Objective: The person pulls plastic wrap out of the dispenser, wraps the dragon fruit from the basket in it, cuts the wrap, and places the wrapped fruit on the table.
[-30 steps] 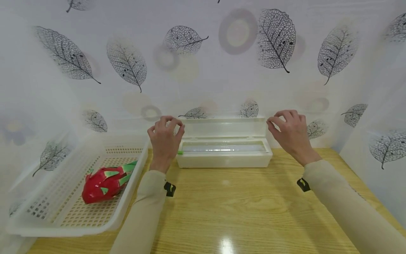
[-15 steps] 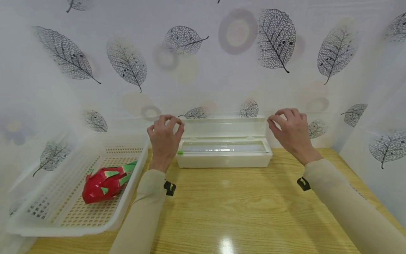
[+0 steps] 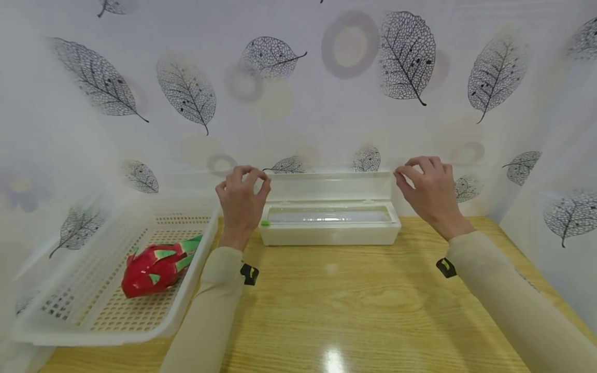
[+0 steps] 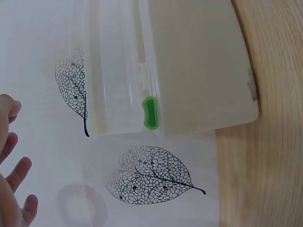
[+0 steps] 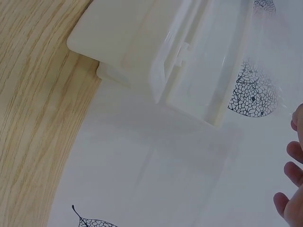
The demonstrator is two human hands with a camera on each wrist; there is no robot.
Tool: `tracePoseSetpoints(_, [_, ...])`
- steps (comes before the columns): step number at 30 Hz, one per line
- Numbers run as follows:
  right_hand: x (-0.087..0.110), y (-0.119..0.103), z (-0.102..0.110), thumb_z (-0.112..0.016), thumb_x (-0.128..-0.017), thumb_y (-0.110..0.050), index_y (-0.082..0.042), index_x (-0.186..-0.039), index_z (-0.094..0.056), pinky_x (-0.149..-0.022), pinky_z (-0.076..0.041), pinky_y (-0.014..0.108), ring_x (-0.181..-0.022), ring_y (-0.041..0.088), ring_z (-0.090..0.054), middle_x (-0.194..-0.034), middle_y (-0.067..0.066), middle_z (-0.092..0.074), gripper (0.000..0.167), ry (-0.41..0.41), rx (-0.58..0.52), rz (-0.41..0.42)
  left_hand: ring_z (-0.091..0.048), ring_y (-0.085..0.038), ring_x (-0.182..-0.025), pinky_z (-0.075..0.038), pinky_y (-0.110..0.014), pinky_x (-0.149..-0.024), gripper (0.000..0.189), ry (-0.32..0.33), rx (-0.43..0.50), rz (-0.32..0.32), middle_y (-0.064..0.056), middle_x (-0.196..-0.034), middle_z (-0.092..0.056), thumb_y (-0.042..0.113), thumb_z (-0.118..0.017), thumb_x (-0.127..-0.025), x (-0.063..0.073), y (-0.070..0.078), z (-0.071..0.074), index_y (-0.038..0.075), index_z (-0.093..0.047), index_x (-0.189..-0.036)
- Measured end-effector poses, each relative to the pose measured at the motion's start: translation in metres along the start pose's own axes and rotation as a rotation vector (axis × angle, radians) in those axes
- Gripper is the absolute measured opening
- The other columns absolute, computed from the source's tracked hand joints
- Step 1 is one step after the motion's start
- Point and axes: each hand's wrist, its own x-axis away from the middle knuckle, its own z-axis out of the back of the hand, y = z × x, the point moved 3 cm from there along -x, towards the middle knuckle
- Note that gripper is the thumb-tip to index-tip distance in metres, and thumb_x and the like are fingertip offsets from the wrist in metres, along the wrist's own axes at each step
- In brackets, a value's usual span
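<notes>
A white cling film dispenser (image 3: pixel 331 237) stands at the back of the table, its lid (image 3: pixel 331 187) raised and a roll of clear film (image 3: pixel 326 215) inside. A green slide cutter (image 4: pixel 150 113) sits at its left end. My left hand (image 3: pixel 241 204) is raised by the dispenser's left end, thumb and index fingertips pinched together. Opposite it, my right hand (image 3: pixel 431 194) pinches likewise beside the lid's right corner. Faint glossy creases of cling film (image 5: pixel 283 97) run to the right fingertips in the right wrist view. The sheet between the hands is nearly invisible.
A white perforated basket (image 3: pixel 174 311) stands at the left, with a red and green dragon fruit (image 3: pixel 154 269) lying in it. Leaf-patterned sheeting (image 3: pixel 298 119) rises behind and at both sides of the wooden table (image 3: pixel 345 311).
Both hands have risen slightly, still pinching at the dispenser's two ends. The dispenser, basket and dragon fruit stay in place.
</notes>
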Motion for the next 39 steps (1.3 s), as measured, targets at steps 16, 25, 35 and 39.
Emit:
tracePoseSetpoints(16, [-0.005,0.001,0.000,-0.076,-0.090,-0.008,0.000,-0.096,-0.075,-0.080,-0.044,0.066,-0.099,0.048,-0.059,-0.098,0.021,-0.068,0.010,0.011,0.000,-0.015,-0.063,-0.041,-0.109,-0.038,-0.065,-0.100,0.015,-0.010,0.007,0.008,-0.015,-0.117,-0.066,0.025,-0.066,-0.100,-0.003,0.000,0.002,0.011,-0.071,-0.100])
tracePoseSetpoints(25, [-0.007,0.001,0.000,-0.076,-0.090,-0.009,-0.001,-0.096,-0.075,-0.079,-0.044,0.066,-0.098,0.049,-0.059,-0.099,0.021,-0.069,0.010,0.020,0.008,-0.027,-0.063,-0.040,-0.109,-0.038,-0.065,-0.101,0.013,0.003,0.023,0.004,-0.014,-0.116,-0.066,0.024,-0.067,-0.100,-0.004,0.001,0.004,0.012,-0.071,-0.099])
tracePoseSetpoints(35, [-0.011,0.001,-0.001,-0.074,-0.091,-0.009,-0.001,-0.096,-0.074,-0.077,-0.044,0.067,-0.097,0.049,-0.059,-0.099,0.022,-0.069,0.010,0.033,0.018,-0.036,-0.062,-0.040,-0.110,-0.037,-0.064,-0.102,0.014,-0.001,0.035,0.022,-0.013,-0.118,-0.066,0.025,-0.067,-0.100,-0.008,0.004,0.006,0.012,-0.072,-0.099])
tracePoseSetpoints(39, [-0.012,0.002,-0.001,-0.074,-0.091,-0.010,-0.001,-0.097,-0.074,-0.078,-0.044,0.066,-0.097,0.049,-0.059,-0.099,0.022,-0.069,0.010,0.032,0.019,-0.043,-0.062,-0.038,-0.110,-0.037,-0.064,-0.103,0.014,-0.004,0.037,0.032,-0.013,-0.118,-0.066,0.026,-0.068,-0.099,-0.009,0.005,0.006,0.012,-0.072,-0.100])
